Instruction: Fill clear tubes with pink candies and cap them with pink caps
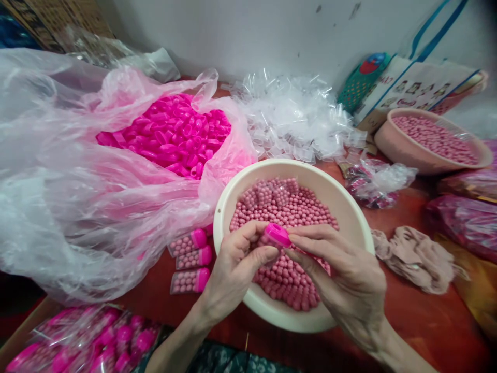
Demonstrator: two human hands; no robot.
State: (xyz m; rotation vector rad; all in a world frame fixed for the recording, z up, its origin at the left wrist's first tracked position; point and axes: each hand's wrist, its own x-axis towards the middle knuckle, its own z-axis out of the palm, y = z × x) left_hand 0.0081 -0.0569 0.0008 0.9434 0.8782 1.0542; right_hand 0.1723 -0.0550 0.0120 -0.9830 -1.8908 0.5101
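Pink cap (276,234) sits pinched between my two hands directly above the cream bowl (233,197), which I take as landmark. My left hand (236,267) closes thumb and fingers on the cap from the bowl's near-left rim; my right hand (341,277) meets it from the near-right, fingertips touching the cap, so both hands are together and clamped on one piece. Whatever hangs beneath the cap is hidden by my fingers. Pale pink beads (285,207) fill the bowl. Just left of the bowl lie three filled capped tubes (190,261). Behind-left of the bowl, a plastic bag (77,207) holds loose pink caps (171,132); directly behind, a heap of clear tubes (295,114); behind-right, a second bowl (388,142) of beads; right, a crumpled cloth (417,256)
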